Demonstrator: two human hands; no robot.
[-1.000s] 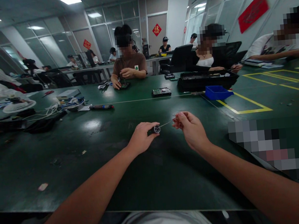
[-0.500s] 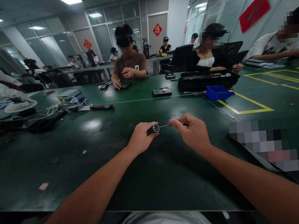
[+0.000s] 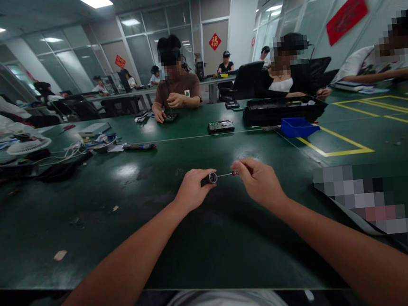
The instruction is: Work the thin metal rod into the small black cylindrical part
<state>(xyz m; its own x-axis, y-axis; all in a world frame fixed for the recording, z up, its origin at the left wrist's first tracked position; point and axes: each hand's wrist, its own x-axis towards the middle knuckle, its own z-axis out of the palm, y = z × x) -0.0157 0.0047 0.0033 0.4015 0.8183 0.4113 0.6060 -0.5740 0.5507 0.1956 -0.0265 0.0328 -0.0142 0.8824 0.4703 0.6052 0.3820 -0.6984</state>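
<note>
My left hand (image 3: 193, 188) is closed round a short dark cylinder with a silver end (image 3: 212, 177), held just above the green table (image 3: 168, 237). My right hand (image 3: 258, 181) pinches the red-tipped end of a thin metal rod (image 3: 226, 174). The rod lies level between the hands and its other end meets the cylinder's silver end.
Beyond the hands lie a dark pen-like tool (image 3: 139, 146), a bare hard drive (image 3: 220, 126), a blue bin (image 3: 296, 127) and a long black case (image 3: 282, 109). Cables and a white fan (image 3: 28, 145) sit at left. Several people sit at the far edge. Yellow floor-style lines (image 3: 336, 152) mark the right.
My right hand has turned and moved left, bringing the thin rod from a slant to level and closer into the cylinder's end. My left hand has barely moved.
</note>
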